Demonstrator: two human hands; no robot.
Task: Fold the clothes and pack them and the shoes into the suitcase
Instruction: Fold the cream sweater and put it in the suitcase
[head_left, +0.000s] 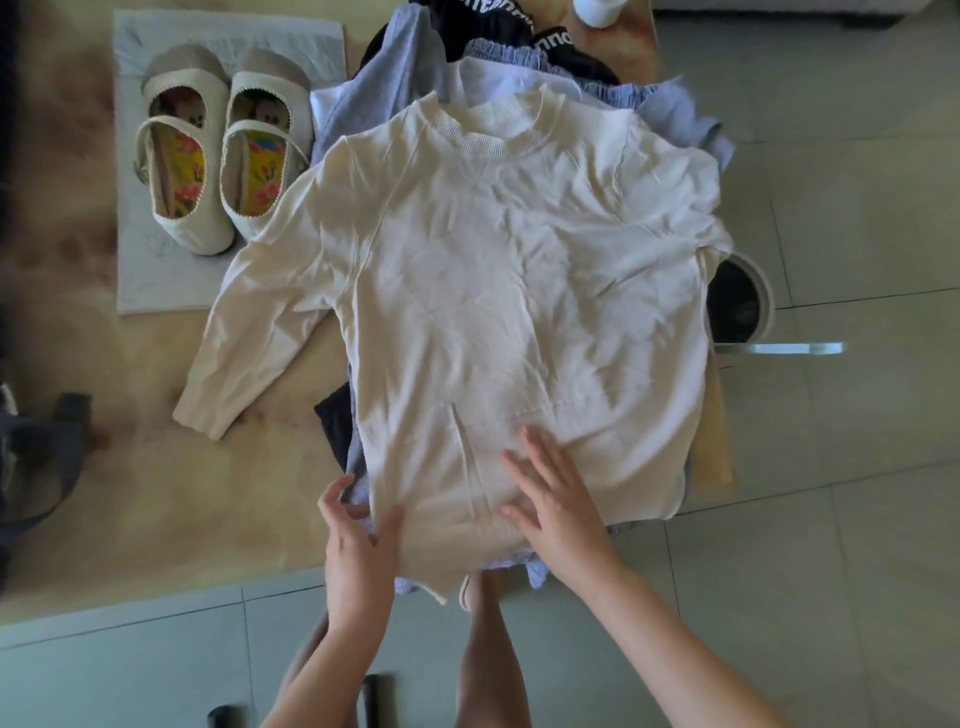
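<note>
- The left hand (358, 545) pinches the cream sweater (519, 270) at the near-left corner of its hem, thumb on top and fingers curled beneath. The right hand (556, 504) lies flat on the hem just beside it, fingers spread.
- The sweater is spread over a pile of clothes (395, 78) on the right half of the worktop (156, 493). Its hem overhangs the near edge and one sleeve falls off the right edge.
- Risk: a tug at the hem could drag the loose pile off the near edge. The hanging sleeve could slip toward the bin (737, 301) on the floor there.
- The shoes (218, 156) stand on a grey cloth (150, 280) at the far-left corner; no suitcase plainly shows.
- White letters on a black garment (467, 26) at the far edge are cut off and unreadable.
</note>
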